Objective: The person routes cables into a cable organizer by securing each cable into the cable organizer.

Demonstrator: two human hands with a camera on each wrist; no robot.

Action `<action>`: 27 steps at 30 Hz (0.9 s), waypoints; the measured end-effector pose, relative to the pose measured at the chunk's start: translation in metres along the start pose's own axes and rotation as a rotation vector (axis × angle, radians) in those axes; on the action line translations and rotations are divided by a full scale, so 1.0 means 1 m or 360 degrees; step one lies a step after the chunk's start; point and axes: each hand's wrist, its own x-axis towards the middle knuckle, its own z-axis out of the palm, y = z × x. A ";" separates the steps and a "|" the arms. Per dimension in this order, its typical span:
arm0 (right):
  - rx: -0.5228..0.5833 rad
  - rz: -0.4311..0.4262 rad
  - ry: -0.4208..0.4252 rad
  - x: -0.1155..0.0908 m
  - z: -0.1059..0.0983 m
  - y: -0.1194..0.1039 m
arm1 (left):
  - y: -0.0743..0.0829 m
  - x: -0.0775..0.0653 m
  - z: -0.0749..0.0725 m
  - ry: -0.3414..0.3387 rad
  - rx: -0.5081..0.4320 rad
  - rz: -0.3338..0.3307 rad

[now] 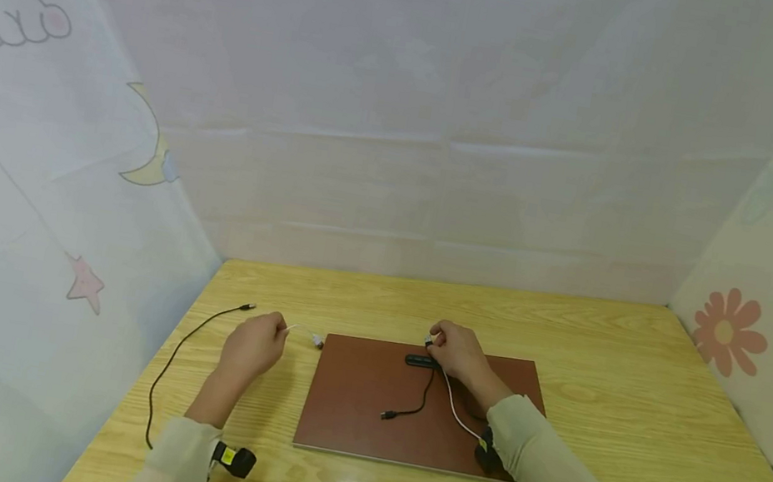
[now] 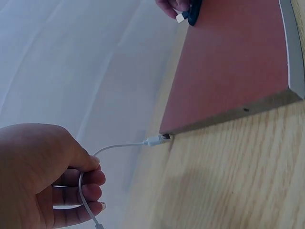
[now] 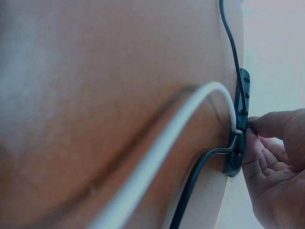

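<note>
My left hand (image 1: 254,346) pinches a thin white cable (image 2: 116,145) between thumb and forefinger, left of a reddish-brown board (image 1: 360,405). That cable's white plug (image 2: 155,140) lies by the board's far left corner. At the board's far edge, my right hand (image 1: 460,354) holds the plug end (image 2: 180,18) of a white cable (image 3: 162,148) with thumb and fingers, against a black slotted cable holder (image 3: 232,164). This white cable runs through a slot there and curves back over the board. Two black cables (image 3: 190,183) also sit in the holder.
A loose black cable (image 1: 174,359) lies curved on the wooden table (image 1: 632,415) at the left. Another black plug (image 1: 389,415) rests on the board. Printed cloth walls (image 1: 335,182) enclose the table's back and sides. Each wrist bears a small black camera (image 1: 238,461).
</note>
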 end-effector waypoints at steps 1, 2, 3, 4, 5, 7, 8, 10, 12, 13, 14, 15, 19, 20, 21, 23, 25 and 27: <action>0.0000 -0.0004 0.0003 0.000 -0.001 0.000 | 0.002 0.000 -0.001 0.0023 0.0001 0.0015; 0.0000 -0.0010 0.0005 -0.001 -0.001 0.000 | 0.005 0.000 -0.002 0.0047 -0.0001 0.0030; 0.0000 -0.0017 0.0010 -0.001 -0.002 0.000 | 0.007 -0.001 -0.003 0.0072 -0.0003 0.0045; 0.0003 -0.0023 0.0015 -0.001 -0.002 0.000 | 0.010 -0.001 -0.004 0.0095 -0.0007 0.0057; 0.0006 -0.0031 0.0019 -0.002 -0.003 0.000 | 0.012 -0.001 -0.005 0.0118 -0.0008 0.0069; 0.0012 -0.0045 0.0029 -0.003 -0.004 0.000 | 0.018 -0.002 -0.007 0.0169 -0.0004 0.0106; 0.0008 -0.0052 0.0033 -0.003 -0.005 0.000 | 0.021 -0.002 -0.008 0.0189 -0.0007 0.0124; 0.0002 -0.0060 0.0047 -0.003 -0.007 0.000 | 0.027 -0.003 -0.010 0.0228 -0.0012 0.0153; -0.0002 -0.0072 0.0058 -0.004 -0.008 0.000 | 0.033 -0.003 -0.011 0.0258 -0.0014 0.0180; -0.0006 -0.0077 0.0064 -0.003 -0.009 -0.001 | 0.036 -0.003 -0.012 0.0270 -0.0018 0.0186; -0.0010 -0.0084 0.0070 -0.003 -0.010 -0.001 | 0.038 -0.003 -0.012 0.0282 -0.0021 0.0187; -0.0012 -0.0090 0.0075 -0.003 -0.010 -0.002 | 0.041 -0.003 -0.013 0.0292 -0.0025 0.0191; -0.0006 -0.0096 0.0079 -0.003 -0.012 -0.004 | 0.051 -0.002 -0.014 0.0314 -0.0041 0.0200; 0.0004 -0.0094 0.0076 -0.004 -0.012 -0.005 | 0.054 -0.002 -0.014 0.0317 -0.0048 0.0206; 0.0016 -0.0094 0.0071 -0.005 -0.012 -0.006 | 0.056 -0.002 -0.013 0.0322 -0.0053 0.0211; 0.0044 -0.0093 0.0061 -0.007 -0.013 -0.009 | 0.061 -0.001 -0.011 0.0327 -0.0057 0.0216; 0.0081 -0.0095 0.0047 -0.010 -0.014 -0.013 | 0.065 -0.001 -0.009 0.0339 -0.0058 0.0231; 0.0118 -0.0102 0.0034 -0.011 -0.014 -0.018 | 0.070 0.000 -0.007 0.0360 -0.0054 0.0251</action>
